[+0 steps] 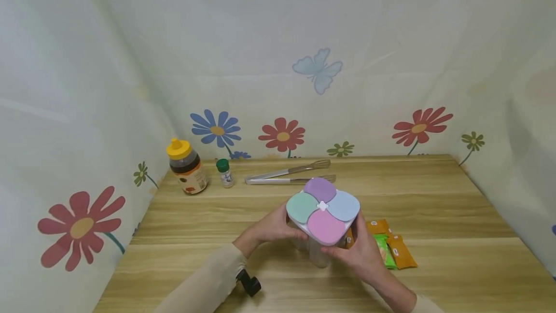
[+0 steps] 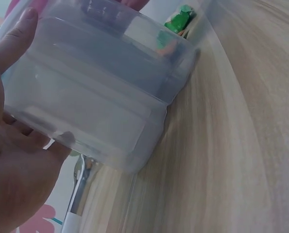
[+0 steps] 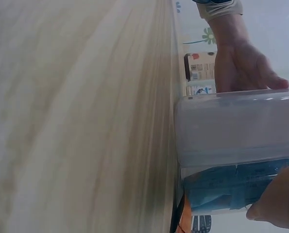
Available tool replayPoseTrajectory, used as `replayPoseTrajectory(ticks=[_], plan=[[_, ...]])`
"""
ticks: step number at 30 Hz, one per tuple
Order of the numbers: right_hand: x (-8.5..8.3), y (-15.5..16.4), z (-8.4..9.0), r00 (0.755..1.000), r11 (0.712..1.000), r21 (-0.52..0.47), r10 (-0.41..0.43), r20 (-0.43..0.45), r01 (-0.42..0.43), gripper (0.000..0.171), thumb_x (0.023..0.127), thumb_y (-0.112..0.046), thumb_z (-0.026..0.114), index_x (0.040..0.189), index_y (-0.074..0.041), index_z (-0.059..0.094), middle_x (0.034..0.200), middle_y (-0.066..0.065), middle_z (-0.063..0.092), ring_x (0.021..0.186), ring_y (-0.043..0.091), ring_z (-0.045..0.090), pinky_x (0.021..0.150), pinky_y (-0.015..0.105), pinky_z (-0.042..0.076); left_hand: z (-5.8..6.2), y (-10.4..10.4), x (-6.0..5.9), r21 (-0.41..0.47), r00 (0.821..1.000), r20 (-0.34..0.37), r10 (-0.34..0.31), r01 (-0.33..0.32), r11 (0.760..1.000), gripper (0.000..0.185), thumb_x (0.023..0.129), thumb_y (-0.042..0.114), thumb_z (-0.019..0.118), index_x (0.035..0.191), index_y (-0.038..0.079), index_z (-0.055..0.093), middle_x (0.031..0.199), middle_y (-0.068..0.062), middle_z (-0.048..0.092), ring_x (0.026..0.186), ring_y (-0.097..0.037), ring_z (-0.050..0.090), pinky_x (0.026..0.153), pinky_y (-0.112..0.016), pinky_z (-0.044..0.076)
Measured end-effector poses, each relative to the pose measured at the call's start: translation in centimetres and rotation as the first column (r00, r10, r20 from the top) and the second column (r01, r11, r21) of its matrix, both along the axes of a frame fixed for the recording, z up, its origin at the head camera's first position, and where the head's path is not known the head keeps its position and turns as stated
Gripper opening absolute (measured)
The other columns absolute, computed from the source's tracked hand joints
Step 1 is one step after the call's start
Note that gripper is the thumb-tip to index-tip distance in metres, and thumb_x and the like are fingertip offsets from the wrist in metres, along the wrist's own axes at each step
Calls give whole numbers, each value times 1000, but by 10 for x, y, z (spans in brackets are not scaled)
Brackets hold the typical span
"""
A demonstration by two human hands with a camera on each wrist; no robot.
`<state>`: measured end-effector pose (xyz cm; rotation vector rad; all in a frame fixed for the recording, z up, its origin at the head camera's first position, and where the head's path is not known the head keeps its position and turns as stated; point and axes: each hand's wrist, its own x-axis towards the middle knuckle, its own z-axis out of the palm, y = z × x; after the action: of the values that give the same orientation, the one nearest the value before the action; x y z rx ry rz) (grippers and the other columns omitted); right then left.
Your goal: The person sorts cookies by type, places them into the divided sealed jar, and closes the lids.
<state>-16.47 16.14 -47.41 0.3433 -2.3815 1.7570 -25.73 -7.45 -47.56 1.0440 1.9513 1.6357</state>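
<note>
The fingers of the left hand [image 1: 275,226] and those of the right hand [image 1: 362,250] were grasping the same thing, a clear container [image 2: 91,92], from its 2 opposite sides. It lay directly between the palms, so neither hand was nearer: both touched it. The left thumb lay along the near side by the lid [image 1: 326,227], with its fingers around the left flank; the right thumb pressed the near side lower down.

The container's axis, from lid to base, ran about upright between the hands, with the 4 petal-shaped panels facing up. Its base was at the tabletop [image 1: 443,197], though whether it touched or hung just clear could not be told. A bluish patch showed through the wall on the right; its source was unclear.

Farther out, just beyond the right hand, lay a green packet [image 1: 384,250] and at least 2 orange packets [image 1: 401,252]. Behind the container lay metal tongs [image 1: 269,181], and well apart to the left stood a green-capped shaker [image 1: 225,175] and a yellow-capped bottle [image 1: 188,170].
</note>
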Motion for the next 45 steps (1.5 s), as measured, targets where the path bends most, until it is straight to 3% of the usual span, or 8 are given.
replayPoseTrajectory(ticks=[5,17,26,34,41,45], plan=[[-3,3,2,1000,1000,5,21,-15,-21,115,64,-18,91,152,-14,18,152,10,35,144,33,29,113,43,24,2,1,2,-4,1000,5,24,-24,1000,91,76,37,82,149,27,30,144,3,47,133,-15,45,114,-36,32],[-8,10,6,999,996,84,37,25,-39,115,64,-29,91,152,-15,19,154,13,33,144,38,28,113,51,26,0,3,6,14,998,-7,62,-62,998,87,76,32,82,148,24,33,141,2,51,131,-15,48,113,-34,34],[-17,17,2,992,990,61,127,-10,-126,114,66,-24,91,153,-24,18,155,6,32,145,33,28,112,45,27,2,4,11,-10,993,-2,120,-120,993,89,76,23,84,149,24,33,142,2,51,131,-15,49,112,-34,34],[-19,20,4,989,987,72,145,29,-146,114,66,-28,91,154,-22,18,156,8,31,145,32,27,112,43,27,24,6,23,-16,992,0,126,-126,992,88,77,19,83,149,18,33,142,-1,52,131,-15,49,113,-33,33],[-21,24,2,986,984,72,165,21,-166,115,66,-25,90,154,-12,16,156,15,30,144,37,27,111,45,27,5,9,19,-58,982,-49,184,-187,981,93,75,8,83,150,25,31,141,3,52,131,-14,48,113,-33,34],[-23,25,2,984,980,88,176,13,-176,114,68,-23,90,154,-10,16,156,17,30,144,39,28,110,47,28,1,8,20,-62,976,-76,204,-208,976,88,76,11,83,147,27,34,138,7,53,129,-12,49,112,-32,35]])
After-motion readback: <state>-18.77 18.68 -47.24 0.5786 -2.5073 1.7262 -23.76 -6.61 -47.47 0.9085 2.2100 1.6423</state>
